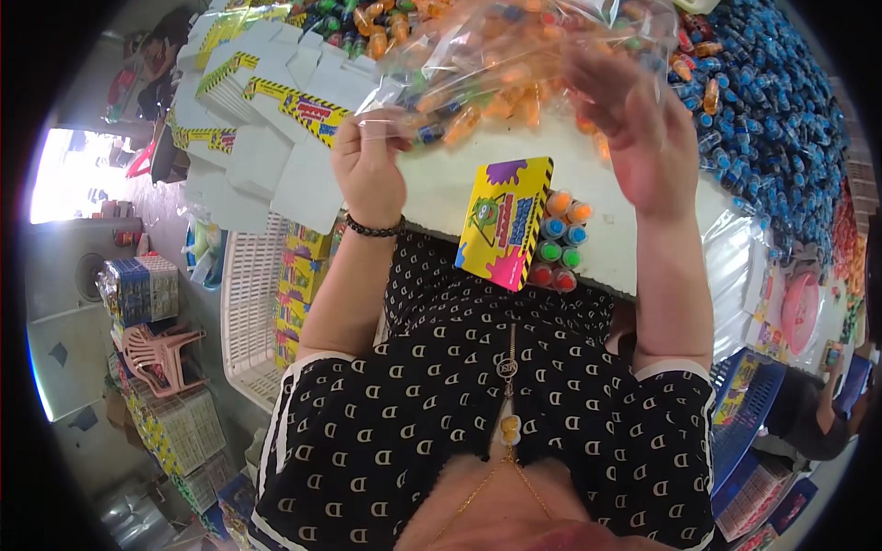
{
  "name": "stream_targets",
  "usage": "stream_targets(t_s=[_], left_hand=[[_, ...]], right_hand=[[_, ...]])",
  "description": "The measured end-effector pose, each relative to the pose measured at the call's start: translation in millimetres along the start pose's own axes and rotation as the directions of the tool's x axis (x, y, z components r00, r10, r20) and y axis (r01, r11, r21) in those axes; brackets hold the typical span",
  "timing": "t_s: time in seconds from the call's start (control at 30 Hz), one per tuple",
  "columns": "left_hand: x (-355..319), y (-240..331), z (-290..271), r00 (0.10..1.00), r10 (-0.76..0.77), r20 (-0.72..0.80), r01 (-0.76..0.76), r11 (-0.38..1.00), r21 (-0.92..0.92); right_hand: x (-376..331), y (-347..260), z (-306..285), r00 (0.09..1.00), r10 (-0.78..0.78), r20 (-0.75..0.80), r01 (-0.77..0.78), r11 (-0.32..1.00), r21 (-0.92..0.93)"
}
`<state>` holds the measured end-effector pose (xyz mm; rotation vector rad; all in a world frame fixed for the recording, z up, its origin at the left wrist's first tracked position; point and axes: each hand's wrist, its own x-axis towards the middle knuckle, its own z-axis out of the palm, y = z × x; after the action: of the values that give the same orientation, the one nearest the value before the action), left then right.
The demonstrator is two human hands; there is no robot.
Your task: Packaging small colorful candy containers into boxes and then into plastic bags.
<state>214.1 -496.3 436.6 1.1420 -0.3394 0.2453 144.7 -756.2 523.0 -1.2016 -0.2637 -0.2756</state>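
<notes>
A large clear plastic bag (432, 78) stretches across the far part of the white table between my hands. My left hand (370, 170) is closed, its fingers pinching the bag's near left edge. On the other side, my right hand (643, 138) is raised with its fingers stretched out against or behind the film, slightly blurred. Below and between them lies a yellow printed carton (496, 220) at the table's near edge. Right beside it stand several small bottles (562, 241) in two rows, with orange, blue, green and red caps. Loose orange bottles (464, 124) show under and beyond the bag.
A big heap of blue-capped bottles (772, 119) covers the right of the table. White cartons with yellow flaps (285, 119) are stacked at the left. A white basket (253, 303) of packed boxes stands beside me. Pink chair (156, 354) and another person (813, 413) are farther off.
</notes>
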Motion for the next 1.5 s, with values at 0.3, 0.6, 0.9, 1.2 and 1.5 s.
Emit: stream_targets(t_s=[0.3, 0.6, 0.9, 1.2, 1.5], left_hand=[[-74.9, -75.7, 4.1, 0.813, -0.581, 0.045, 0.553, 0.744, -0.375], [-79.5, -91.1, 8.5, 0.904, -0.427, 0.002, 0.409, 0.867, 0.285], [-71.1, -99.4, -7.3, 0.933, -0.308, 0.185, 0.088, 0.696, 0.713], [-79.0, -93.4, -4.5, 0.860, -0.507, 0.067, 0.292, 0.594, 0.750], [-97.2, -97.2, -19.5, 0.748, -0.651, -0.129, 0.634, 0.644, 0.429]], right_hand=[[-113.3, 97.9, -51.8, 0.974, -0.138, -0.181, -0.012, 0.762, -0.648], [-148.4, 125.1, -69.9, 0.862, 0.094, -0.499, -0.372, 0.785, -0.495], [-147.9, 139.7, -82.0, 0.869, 0.107, -0.482, -0.454, 0.559, -0.694], [-142.9, 132.1, -79.5, 0.954, -0.123, -0.274, -0.251, 0.177, -0.952], [-150.3, 130.7, -77.8, 0.748, 0.245, -0.616, -0.511, 0.805, -0.300]])
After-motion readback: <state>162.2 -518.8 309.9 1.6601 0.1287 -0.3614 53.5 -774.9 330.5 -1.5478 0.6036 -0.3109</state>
